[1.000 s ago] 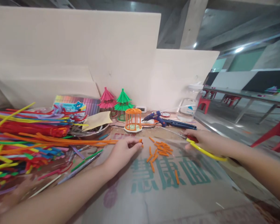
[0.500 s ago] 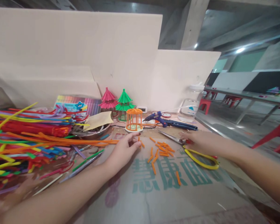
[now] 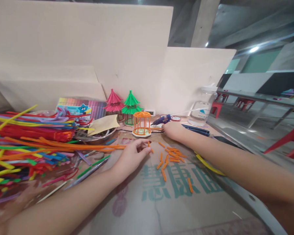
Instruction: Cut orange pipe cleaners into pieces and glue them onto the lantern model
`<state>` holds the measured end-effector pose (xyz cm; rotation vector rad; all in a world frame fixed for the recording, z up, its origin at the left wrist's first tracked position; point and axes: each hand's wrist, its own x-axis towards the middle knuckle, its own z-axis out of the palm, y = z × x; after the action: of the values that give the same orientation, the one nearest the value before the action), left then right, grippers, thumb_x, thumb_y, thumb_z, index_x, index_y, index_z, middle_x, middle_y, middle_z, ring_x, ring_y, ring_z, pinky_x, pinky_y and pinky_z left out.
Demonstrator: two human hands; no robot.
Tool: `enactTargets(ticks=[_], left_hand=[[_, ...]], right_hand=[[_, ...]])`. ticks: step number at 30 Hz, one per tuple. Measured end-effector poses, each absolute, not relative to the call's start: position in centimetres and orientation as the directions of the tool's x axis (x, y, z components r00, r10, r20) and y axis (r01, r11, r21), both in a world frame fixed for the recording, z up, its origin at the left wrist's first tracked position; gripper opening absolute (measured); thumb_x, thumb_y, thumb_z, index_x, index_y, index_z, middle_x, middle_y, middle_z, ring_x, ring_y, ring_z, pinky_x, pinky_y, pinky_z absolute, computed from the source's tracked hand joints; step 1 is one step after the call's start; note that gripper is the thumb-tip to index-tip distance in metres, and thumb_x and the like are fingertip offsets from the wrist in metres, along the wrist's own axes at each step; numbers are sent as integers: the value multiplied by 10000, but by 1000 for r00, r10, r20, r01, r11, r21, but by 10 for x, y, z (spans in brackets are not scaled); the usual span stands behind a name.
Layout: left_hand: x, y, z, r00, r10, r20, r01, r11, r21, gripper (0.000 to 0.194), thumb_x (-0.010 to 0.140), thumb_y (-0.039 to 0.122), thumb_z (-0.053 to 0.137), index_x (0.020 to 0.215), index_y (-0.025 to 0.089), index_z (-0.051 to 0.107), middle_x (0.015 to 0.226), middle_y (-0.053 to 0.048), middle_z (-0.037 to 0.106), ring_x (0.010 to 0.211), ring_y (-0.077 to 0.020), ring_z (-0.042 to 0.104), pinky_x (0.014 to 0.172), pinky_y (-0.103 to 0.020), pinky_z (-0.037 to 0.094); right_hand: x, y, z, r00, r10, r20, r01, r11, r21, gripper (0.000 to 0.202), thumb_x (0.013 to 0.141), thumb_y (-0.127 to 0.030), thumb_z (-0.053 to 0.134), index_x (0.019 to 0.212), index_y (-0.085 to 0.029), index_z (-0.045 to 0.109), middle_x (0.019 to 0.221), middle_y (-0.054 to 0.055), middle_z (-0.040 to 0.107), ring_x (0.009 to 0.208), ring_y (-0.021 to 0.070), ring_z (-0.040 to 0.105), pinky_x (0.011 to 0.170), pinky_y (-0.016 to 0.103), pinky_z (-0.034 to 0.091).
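My left hand (image 3: pixel 133 156) rests on the cardboard sheet (image 3: pixel 181 212), its fingers pinching a short orange pipe cleaner piece (image 3: pixel 149 145). Just beyond it stands an orange cage-like frame (image 3: pixel 142 124) on a pale base. My right hand (image 3: pixel 174 131) is closed around the handle of a blue glue gun (image 3: pixel 162 120), whose nozzle points left toward the frame; the fingertips are hidden. Several cut orange pieces (image 3: pixel 174 154) lie scattered between my arms. A yellow loop (image 3: pixel 208 164) shows partly from under my right forearm.
Bundles of coloured pipe cleaners (image 3: pixel 34 133) crowd the left side, beside a metal bowl (image 3: pixel 98 138) and a marker set (image 3: pixel 75 107). Behind stand a pink pagoda model (image 3: pixel 112 102) and a green one (image 3: pixel 131 106). A clear bottle (image 3: pixel 201 107) is at back right, before white boards (image 3: pixel 137 58).
My right hand has left the scissors and yellow loop, moving left and away from me onto the glue gun's handle. My left hand stays nearly still with its orange piece.
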<state>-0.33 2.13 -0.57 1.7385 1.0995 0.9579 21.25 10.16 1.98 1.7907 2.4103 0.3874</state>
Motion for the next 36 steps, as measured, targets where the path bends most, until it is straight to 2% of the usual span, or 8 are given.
enactTargets(ticks=[3,8,18,24,29,32,34,36], left_hand=[[-3,21,-7,330,930,161,288,-262,921,349,799,299,618,1092,110,627,810,-33,659,752,-163,622,737,-288,488],[-3,21,-7,344,923,170,287,-276,917,328,808,270,607,1089,102,627,832,-46,674,757,-162,631,731,-281,489],[-3,20,-6,336,926,174,298,-280,913,349,802,283,611,1093,93,635,840,-56,680,763,-169,626,722,-287,483],[-4,22,-8,338,925,174,313,-285,906,351,803,299,615,1088,97,641,867,-70,693,768,-177,642,713,-291,488],[-3,21,-8,344,920,186,295,-294,909,326,811,305,609,1075,118,647,863,-59,705,767,-173,654,717,-283,495],[-2,20,-7,353,921,164,263,-266,927,317,817,288,602,1077,111,638,850,-58,710,766,-169,654,716,-275,496],[-2,18,-5,359,920,155,244,-253,936,297,809,272,611,1055,111,644,880,-66,713,788,-171,652,723,-273,494],[-1,18,-4,364,917,163,245,-263,933,254,798,259,620,1004,116,662,901,-69,713,795,-171,643,724,-271,491]], right_hand=[[210,109,15,-263,964,29,932,246,265,289,935,-166,455,1041,-73,707,1040,222,707,1008,293,665,850,358,490],[208,115,13,-238,971,35,942,222,253,298,954,-354,540,1127,-127,625,1129,109,654,1004,207,637,889,412,515],[204,107,21,-179,984,13,958,171,231,324,928,-335,590,1179,-131,592,1179,108,613,1008,213,624,859,413,535],[198,114,21,-142,990,0,982,141,128,334,922,-335,598,1181,-125,591,1187,114,611,1016,216,622,866,416,531],[213,105,34,-135,991,-4,988,135,-82,183,871,-231,578,966,-101,666,882,132,726,810,230,697,713,318,542],[225,86,49,-145,989,-27,962,135,-236,234,904,-249,465,1045,-138,615,762,70,733,634,176,694,578,254,531],[225,69,53,-191,982,-3,889,171,-424,223,912,-242,420,1060,-165,568,760,40,726,614,150,681,570,241,534],[218,53,49,-264,963,52,675,223,-704,135,894,-251,452,966,-172,534,710,24,689,567,138,646,565,256,536]])
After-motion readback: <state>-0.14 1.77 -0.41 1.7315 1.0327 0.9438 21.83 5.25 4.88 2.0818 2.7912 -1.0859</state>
